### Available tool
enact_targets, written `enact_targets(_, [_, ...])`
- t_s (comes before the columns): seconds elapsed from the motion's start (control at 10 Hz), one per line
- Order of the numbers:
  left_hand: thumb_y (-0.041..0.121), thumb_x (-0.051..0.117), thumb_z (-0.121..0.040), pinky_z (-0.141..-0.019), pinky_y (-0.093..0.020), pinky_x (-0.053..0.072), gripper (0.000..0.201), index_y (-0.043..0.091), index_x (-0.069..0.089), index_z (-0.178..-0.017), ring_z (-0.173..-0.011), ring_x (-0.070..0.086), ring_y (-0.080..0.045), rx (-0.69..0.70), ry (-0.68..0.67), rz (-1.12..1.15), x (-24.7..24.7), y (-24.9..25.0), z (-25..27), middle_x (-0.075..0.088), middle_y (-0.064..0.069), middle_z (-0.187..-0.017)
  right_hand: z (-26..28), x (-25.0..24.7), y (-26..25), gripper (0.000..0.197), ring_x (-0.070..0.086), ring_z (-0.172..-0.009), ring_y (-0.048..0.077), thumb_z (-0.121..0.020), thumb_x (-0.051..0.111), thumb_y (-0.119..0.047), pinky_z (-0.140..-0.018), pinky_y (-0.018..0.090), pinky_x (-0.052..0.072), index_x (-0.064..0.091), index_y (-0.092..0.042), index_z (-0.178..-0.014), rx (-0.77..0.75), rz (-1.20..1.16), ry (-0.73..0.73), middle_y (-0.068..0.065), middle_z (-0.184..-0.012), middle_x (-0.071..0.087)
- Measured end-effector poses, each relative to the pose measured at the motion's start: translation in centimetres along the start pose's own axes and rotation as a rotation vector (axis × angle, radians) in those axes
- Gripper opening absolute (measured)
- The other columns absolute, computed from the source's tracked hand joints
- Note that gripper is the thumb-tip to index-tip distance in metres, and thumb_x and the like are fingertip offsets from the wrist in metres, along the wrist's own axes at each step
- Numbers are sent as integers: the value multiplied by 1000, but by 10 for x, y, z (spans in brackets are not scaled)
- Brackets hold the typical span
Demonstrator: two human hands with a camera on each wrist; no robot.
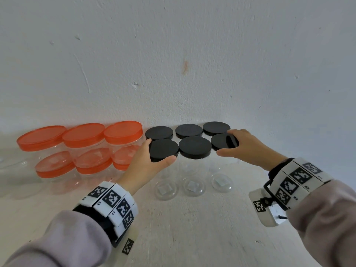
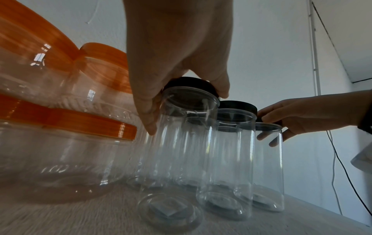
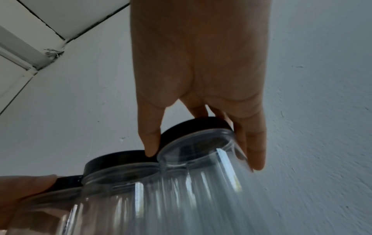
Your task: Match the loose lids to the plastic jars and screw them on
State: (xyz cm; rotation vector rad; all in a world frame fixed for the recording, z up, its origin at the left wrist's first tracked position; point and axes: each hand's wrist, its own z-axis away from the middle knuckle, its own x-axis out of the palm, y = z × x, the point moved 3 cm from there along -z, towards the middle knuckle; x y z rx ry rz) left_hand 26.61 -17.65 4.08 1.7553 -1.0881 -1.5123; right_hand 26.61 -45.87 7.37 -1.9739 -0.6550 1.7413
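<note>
Six tall clear jars stand in two rows of three against the wall, each topped by a black lid. My left hand (image 1: 159,150) grips the front-left black lid (image 1: 167,147), thumb at the near edge and fingers round the far side; the left wrist view shows that lid (image 2: 189,82) on its clear jar (image 2: 181,143). My right hand (image 1: 224,142) grips the front-right black lid (image 1: 219,140), seen from below as a lid (image 3: 193,125) between thumb and fingers (image 3: 257,159). The middle front jar's lid (image 1: 194,146) is untouched.
Several wider clear jars with orange lids (image 1: 84,134) are stacked two high at the left, close to my left hand. The white wall (image 1: 173,74) rises right behind the jars. The pale table (image 1: 192,228) runs toward me. A cable (image 2: 340,167) hangs at the right.
</note>
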Motion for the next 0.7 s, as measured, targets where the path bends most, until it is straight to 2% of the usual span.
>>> enact_targets(0.1, [56,74,-70,-102,-43,46,104,22,19,-151,-125,42,-11,-27,-5,9,-1,1,1,39,6,-145,0,0,-1,70,46,-86,2,-77,74,-41,-59,14,37,42,-18,-135,6,8,-6,-3,-116,39])
enact_targets(0.2, [56,75,-69,-98,-39,48,103,22,22,-150,-124,44,-11,-24,-24,23,-1,2,1,43,10,-139,0,0,0,80,46,-89,2,-78,73,-42,-61,14,38,35,-18,-144,6,0,-21,-2,-120,38])
enact_targets(0.3, [54,76,-66,-83,-19,44,98,24,27,-146,-117,47,-6,-7,-37,57,-2,3,0,45,23,-119,1,0,1,84,47,-99,8,-79,72,-46,-66,15,40,30,-20,-147,1,-1,-36,-2,-128,37])
enact_targets(0.4, [54,76,-65,-84,-20,43,102,23,24,-148,-110,47,-3,-6,-56,64,-4,5,1,45,19,-122,1,0,3,89,42,-115,16,-78,71,-52,-86,26,43,26,-24,-149,-3,1,-47,2,-140,34])
enact_targets(0.5, [59,74,-59,-87,-23,45,106,24,26,-147,-114,50,-3,8,-75,75,-6,5,2,48,18,-125,7,-2,1,91,36,-127,22,-77,70,-55,-103,44,41,23,-27,-150,6,26,-35,1,-146,30])
enact_targets(0.6, [59,75,-60,-100,-29,43,107,23,26,-148,-125,47,-9,14,-97,94,-6,2,3,46,11,-139,13,-4,-1,86,30,-132,24,-80,69,-51,-106,43,37,26,-24,-149,-17,42,25,1,-147,29])
enact_targets(0.7, [65,73,-55,-86,-13,44,90,41,33,-132,-120,49,-1,36,-95,97,-12,0,9,48,32,-125,28,-9,-12,72,27,-134,23,-84,67,-42,-100,31,33,35,-21,-145,-113,51,151,2,-146,31])
